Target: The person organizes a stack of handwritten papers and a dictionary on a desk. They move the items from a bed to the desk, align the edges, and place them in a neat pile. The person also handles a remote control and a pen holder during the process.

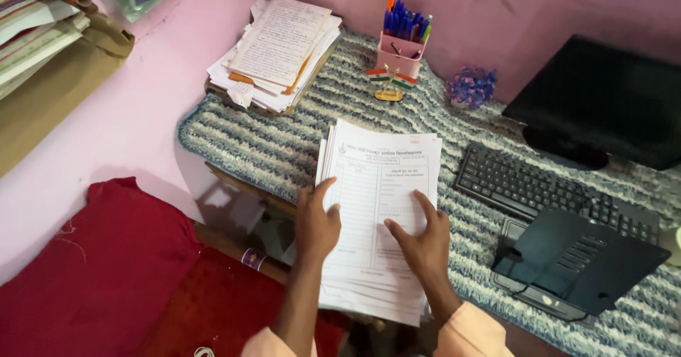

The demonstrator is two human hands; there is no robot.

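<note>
Many pens [404, 23] in pink holder [399, 57]

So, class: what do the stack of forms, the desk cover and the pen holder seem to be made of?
Stack of forms: thin white matte paper, printed, sheet edges fanned out. Desk cover: looks like woven textile, ribbed blue-and-white loops. Pen holder: probably pink plastic, smooth faces; hard to be sure.

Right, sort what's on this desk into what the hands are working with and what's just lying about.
In hand:
- stack of printed forms, left hand and right hand resting flat on it

Lying about:
- pile of handwritten papers
- pink pen holder
- small flag stand
- keyboard
- monitor
- black stand
</note>
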